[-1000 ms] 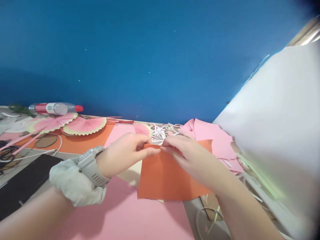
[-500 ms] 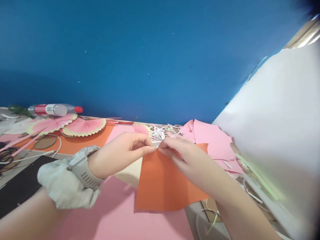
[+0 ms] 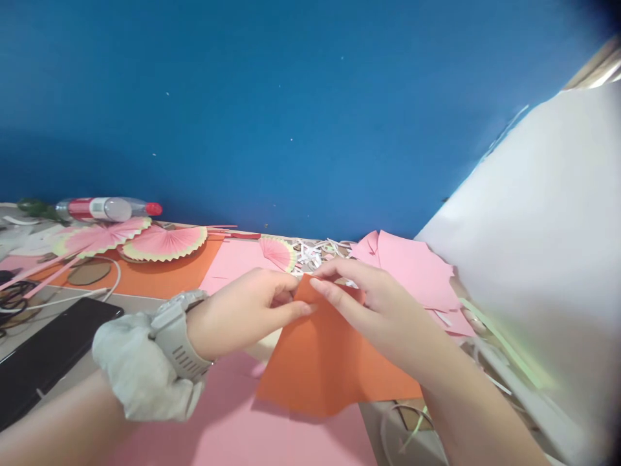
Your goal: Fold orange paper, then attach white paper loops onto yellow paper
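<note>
An orange sheet of paper (image 3: 325,362) is held up between both hands, its lower edge bowed above a large pink sheet (image 3: 272,440). My left hand (image 3: 257,307) pinches its upper left edge, thumb on the near face and fingers behind. With the thumb on the front near the top corner, my right hand (image 3: 363,294) grips the upper edge; its other fingers are partly hidden behind the paper. A grey watch (image 3: 179,336) and a pale scrunchie (image 3: 145,369) are on my left wrist.
Pleated pink paper fans (image 3: 165,244) and a plastic bottle (image 3: 107,209) lie at the back left, near a black phone (image 3: 58,349). White paper scraps (image 3: 315,251) and cut pink paper (image 3: 412,265) lie along the blue wall (image 3: 291,129). A white panel (image 3: 543,226) rises at the right.
The orange paper's top has tilted and its lower edge has bowed. Both thumbs have shifted from meeting at the edge to pressing its near face, with the hands slightly farther apart.
</note>
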The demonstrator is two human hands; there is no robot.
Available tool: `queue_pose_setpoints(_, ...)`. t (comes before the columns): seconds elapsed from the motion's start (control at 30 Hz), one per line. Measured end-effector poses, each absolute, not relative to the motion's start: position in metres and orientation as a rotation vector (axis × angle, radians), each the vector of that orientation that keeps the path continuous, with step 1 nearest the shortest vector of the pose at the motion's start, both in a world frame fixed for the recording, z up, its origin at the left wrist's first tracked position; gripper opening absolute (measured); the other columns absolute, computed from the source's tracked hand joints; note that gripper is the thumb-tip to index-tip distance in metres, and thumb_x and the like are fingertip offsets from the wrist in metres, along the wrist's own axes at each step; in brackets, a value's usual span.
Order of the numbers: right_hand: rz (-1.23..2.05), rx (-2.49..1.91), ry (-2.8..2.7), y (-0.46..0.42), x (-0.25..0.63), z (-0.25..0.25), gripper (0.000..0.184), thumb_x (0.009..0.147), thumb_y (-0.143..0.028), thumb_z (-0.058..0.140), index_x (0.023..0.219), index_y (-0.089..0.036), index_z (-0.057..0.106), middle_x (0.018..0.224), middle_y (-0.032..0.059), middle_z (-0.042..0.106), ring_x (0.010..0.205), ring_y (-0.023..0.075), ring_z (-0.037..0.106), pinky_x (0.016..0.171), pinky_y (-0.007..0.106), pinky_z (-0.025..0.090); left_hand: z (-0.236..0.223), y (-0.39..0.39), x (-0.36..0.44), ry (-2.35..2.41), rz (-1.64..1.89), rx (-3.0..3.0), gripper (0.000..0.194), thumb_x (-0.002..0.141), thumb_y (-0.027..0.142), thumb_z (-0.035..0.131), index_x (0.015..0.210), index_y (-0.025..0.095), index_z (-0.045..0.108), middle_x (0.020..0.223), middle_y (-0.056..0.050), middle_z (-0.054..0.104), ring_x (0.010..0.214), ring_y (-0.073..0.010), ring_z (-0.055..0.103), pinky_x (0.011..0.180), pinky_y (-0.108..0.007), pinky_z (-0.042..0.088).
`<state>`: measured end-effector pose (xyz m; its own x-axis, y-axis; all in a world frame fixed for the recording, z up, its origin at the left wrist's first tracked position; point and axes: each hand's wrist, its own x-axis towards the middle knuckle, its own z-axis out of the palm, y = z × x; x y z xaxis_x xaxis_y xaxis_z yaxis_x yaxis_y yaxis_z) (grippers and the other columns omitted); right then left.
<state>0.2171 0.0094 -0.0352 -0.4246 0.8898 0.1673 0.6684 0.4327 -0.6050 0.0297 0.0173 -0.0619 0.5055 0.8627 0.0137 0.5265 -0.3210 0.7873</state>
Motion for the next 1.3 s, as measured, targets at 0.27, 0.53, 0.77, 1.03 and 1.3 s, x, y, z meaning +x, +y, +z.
queue_pose_setpoints(0.27, 0.611, -1.223, -2.083, 0.01, 0.212, -0.038, 0.016, 0.093, -0.026, 0.043, 0.08, -0.025, 0.052, 0.076, -0.0072, 0.056, 0.073, 0.0077, 0.05, 0.063, 0.021, 0.038, -0.074, 0.006, 0.049, 1.158, 0.759, 1.92, 0.033, 0.092, 0.042, 0.036, 0.068, 0.019, 0.04, 0.063, 0.005, 0.032, 0.057, -0.0096, 0.029, 0.05, -0.024, 0.024)
queue_pose_setpoints(0.53, 0.565, -1.23, -2.081, 0.01, 0.211, -0.039, 0.018, 0.094, -0.025, 0.041, 0.078, -0.022, 0.051, 0.074, -0.0048, 0.055, 0.07, 0.0092, 0.049, 0.062, 0.022, 0.036, -0.075, 0.005, 0.052, 1.126, 0.789, 1.874, 0.034, 0.093, 0.042, 0.032, 0.069, 0.019, 0.041, 0.063, 0.005, 0.033, 0.057, -0.0097, 0.03, 0.05, -0.024, 0.025)
queue_pose_setpoints(0.77, 0.535, -1.25, -2.096, 0.01, 0.211, -0.037, 0.022, 0.094, -0.028, 0.039, 0.076, -0.021, 0.05, 0.071, -0.0029, 0.053, 0.067, 0.0107, 0.048, 0.06, 0.024, 0.034, -0.071, 0.003, 0.052, 1.134, 0.792, 1.86, 0.037, 0.092, 0.046, 0.033, 0.066, 0.019, 0.036, 0.061, 0.005, 0.029, 0.056, -0.0097, 0.029, 0.049, -0.024, 0.024)
queue_pose_setpoints(1.03, 0.527, -1.246, -2.098, 0.011, 0.211, -0.038, 0.023, 0.095, -0.028, 0.038, 0.076, -0.021, 0.05, 0.071, -0.0039, 0.052, 0.066, 0.0096, 0.047, 0.061, 0.023, 0.034, -0.074, 0.004, 0.051, 1.137, 0.767, 1.855, 0.039, 0.092, 0.049, 0.032, 0.067, 0.019, 0.038, 0.061, 0.005, 0.03, 0.055, -0.0094, 0.028, 0.048, -0.024, 0.024)
queue_pose_setpoints(1.3, 0.417, -1.281, -2.123, 0.01, 0.209, -0.039, 0.025, 0.095, -0.027, 0.037, 0.073, -0.02, 0.049, 0.069, -0.0031, 0.051, 0.064, 0.0105, 0.045, 0.06, 0.025, 0.034, -0.074, 0.003, 0.051, 1.108, 0.74, 1.854, 0.036, 0.091, 0.046, 0.038, 0.071, 0.018, 0.047, 0.065, 0.004, 0.043, 0.057, -0.0098, 0.038, 0.049, -0.024, 0.028)
